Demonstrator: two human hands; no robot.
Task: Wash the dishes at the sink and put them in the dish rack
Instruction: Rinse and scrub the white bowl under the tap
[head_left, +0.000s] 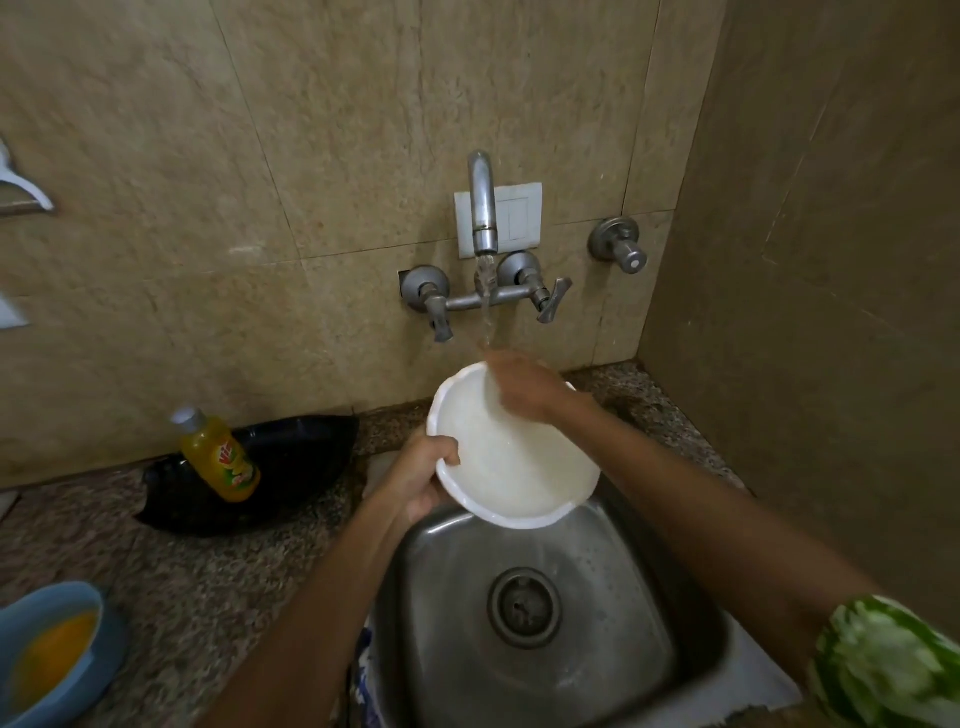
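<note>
A white bowl (511, 467) with a scalloped rim is held tilted over the back of the steel sink (587, 566). My left hand (421, 478) grips its left rim, thumb over the edge. My right hand (519, 384) is inside the bowl at its far side, blurred, under the stream of water running from the wall tap (483, 208). The right hand's fingers are too blurred to make out.
A yellow dish-soap bottle (221, 457) leans in a black tray (249, 478) on the granite counter at left. A blue bowl with orange liquid (47, 654) sits at the lower left. Tap handles (550, 299) and a side valve (621, 247) are on the wall.
</note>
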